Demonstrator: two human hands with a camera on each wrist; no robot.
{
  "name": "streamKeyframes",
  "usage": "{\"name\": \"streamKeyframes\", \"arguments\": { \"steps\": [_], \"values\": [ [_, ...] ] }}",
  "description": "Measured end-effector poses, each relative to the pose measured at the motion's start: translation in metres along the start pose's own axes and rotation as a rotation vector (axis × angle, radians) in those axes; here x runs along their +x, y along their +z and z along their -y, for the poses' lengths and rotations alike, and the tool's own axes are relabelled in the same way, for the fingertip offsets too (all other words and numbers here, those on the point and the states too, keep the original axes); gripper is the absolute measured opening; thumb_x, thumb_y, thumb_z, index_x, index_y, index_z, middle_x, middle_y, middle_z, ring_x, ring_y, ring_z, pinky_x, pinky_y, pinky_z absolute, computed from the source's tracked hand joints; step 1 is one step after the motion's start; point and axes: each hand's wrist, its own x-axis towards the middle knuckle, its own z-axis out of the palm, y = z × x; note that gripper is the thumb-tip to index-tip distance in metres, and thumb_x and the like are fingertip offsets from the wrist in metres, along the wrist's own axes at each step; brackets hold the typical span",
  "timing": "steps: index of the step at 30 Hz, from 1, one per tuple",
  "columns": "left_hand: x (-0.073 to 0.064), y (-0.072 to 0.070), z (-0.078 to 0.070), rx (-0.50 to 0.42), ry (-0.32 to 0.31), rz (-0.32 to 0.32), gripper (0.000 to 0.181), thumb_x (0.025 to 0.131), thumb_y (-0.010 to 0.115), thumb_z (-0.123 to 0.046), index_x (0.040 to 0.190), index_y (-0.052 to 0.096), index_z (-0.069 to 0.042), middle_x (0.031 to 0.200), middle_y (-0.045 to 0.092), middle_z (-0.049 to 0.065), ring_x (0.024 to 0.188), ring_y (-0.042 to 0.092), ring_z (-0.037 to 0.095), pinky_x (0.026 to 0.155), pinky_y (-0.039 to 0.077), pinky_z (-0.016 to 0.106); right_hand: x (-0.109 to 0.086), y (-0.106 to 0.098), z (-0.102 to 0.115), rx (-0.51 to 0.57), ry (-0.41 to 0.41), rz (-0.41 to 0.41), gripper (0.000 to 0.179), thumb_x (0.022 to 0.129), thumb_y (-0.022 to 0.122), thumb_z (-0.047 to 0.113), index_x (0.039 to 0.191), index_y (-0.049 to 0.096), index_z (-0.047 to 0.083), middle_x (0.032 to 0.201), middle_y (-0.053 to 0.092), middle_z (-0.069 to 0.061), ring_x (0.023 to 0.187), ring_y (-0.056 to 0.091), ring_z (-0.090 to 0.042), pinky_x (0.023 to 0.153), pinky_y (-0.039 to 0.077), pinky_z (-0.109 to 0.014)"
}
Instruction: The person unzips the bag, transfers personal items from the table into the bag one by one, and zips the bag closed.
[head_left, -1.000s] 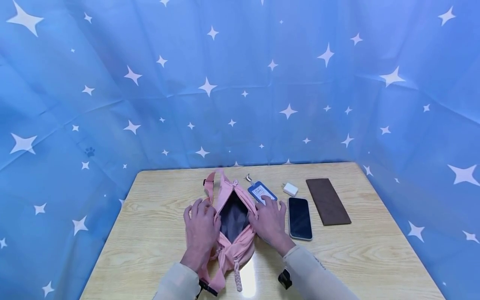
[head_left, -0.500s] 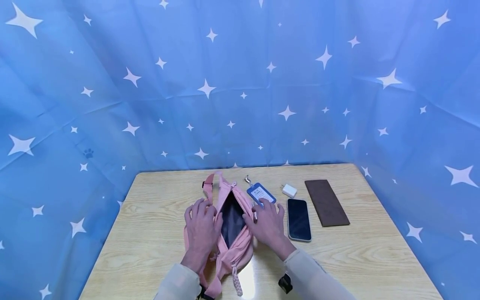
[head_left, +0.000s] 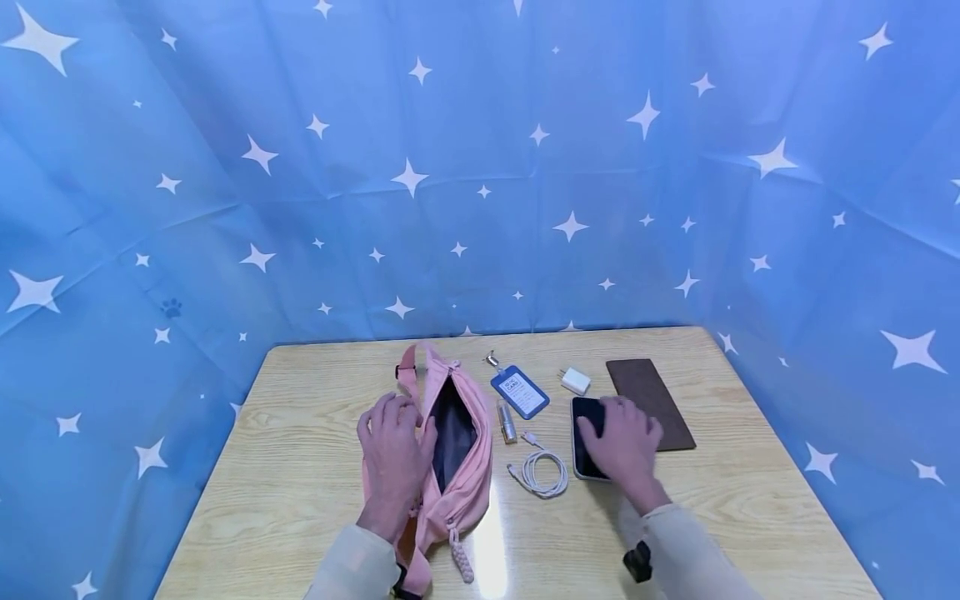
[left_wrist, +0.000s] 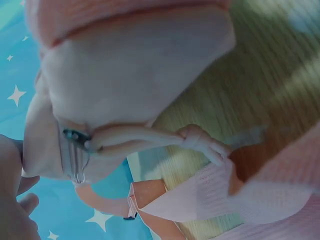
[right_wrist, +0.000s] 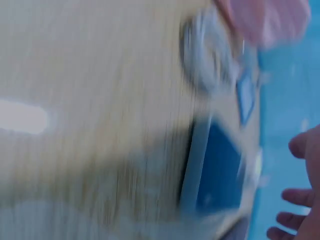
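A pink zippered bag (head_left: 472, 483) lies with its dark-lined mouth gaping upward, a braided pull hanging at its near end. My left hand (head_left: 393, 450) grips the bag's left side, thumb along the edge of the opening. Its fingers (left_wrist: 27, 202) show partly at the bag's edge in the left wrist view. Over the dark-screened phone (head_left: 585, 454) my right hand (head_left: 624, 442) hovers with fingers spread, covering the phone's right part in the head view. The blurred right wrist view shows the fingers (right_wrist: 300, 197) apart from the phone, with nothing between them.
Between bag and phone lie a coiled white cable (head_left: 546, 487), a small lipstick-like tube (head_left: 507, 423) and a blue card holder (head_left: 521, 393) with a clip. Behind the phone sits a white charger plug (head_left: 576, 381). A flat brown wallet-like piece (head_left: 660, 400) lies farther right.
My right hand has let go of the bag's right edge and moved right over the phone, uncovering the cable and tube. The bag's mouth has narrowed; my left hand stays at its side.
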Motion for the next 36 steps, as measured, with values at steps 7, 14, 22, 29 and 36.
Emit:
{"name": "streamKeyframes", "arguments": {
  "steps": [7, 14, 22, 29, 36],
  "values": [
    [0.001, -0.004, 0.004, 0.019, -0.031, 0.031, 0.025, 0.081, 0.073, -0.023, 0.073, 0.053, -0.01, 0.102, 0.06, 0.009, 0.115, 0.05, 0.034, 0.092, 0.035, 0.054, 0.014, -0.019, -0.066, -0.071, 0.152, 0.112, 0.076, 0.094, 0.049, 0.052, 0.141, 0.035, -0.006, 0.14, 0.028, -0.036, 0.123, 0.027, -0.057, 0.092, 0.01, -0.076],
    [-0.004, -0.004, 0.008, 0.023, -0.05, 0.092, 0.023, 0.083, 0.071, -0.024, 0.074, 0.055, -0.01, 0.108, 0.06, 0.01, 0.12, 0.047, 0.034, 0.096, 0.032, 0.055, 0.01, -0.026, -0.093, -0.115, 0.296, 0.209, 0.098, 0.088, 0.044, 0.069, 0.129, 0.036, -0.02, 0.132, 0.027, -0.042, 0.122, 0.021, -0.061, 0.09, 0.011, -0.077],
    [-0.006, -0.004, 0.01, 0.016, -0.065, 0.122, 0.021, 0.083, 0.07, -0.024, 0.075, 0.056, -0.011, 0.111, 0.06, 0.01, 0.123, 0.045, 0.034, 0.097, 0.03, 0.055, 0.012, -0.023, -0.102, -0.101, 0.362, 0.262, 0.115, 0.079, 0.044, 0.08, 0.128, 0.032, -0.024, 0.137, 0.015, -0.043, 0.127, 0.011, -0.061, 0.09, 0.006, -0.08],
    [-0.006, -0.006, 0.008, 0.012, -0.056, 0.125, 0.021, 0.082, 0.071, -0.023, 0.074, 0.056, -0.01, 0.112, 0.06, 0.011, 0.123, 0.045, 0.034, 0.098, 0.03, 0.055, 0.013, -0.028, -0.101, -0.084, 0.353, 0.318, 0.107, 0.079, 0.045, 0.08, 0.115, 0.047, -0.021, 0.138, 0.014, -0.042, 0.126, 0.01, -0.06, 0.09, 0.004, -0.079],
    [-0.007, -0.006, 0.008, 0.001, -0.061, 0.132, 0.021, 0.085, 0.067, -0.024, 0.074, 0.056, -0.01, 0.112, 0.06, 0.011, 0.123, 0.045, 0.034, 0.098, 0.03, 0.055, 0.019, -0.034, -0.095, -0.049, 0.386, 0.335, 0.087, 0.076, 0.055, 0.077, 0.085, 0.055, -0.01, 0.137, 0.017, -0.045, 0.124, 0.017, -0.06, 0.091, 0.007, -0.079]
  ]
}}
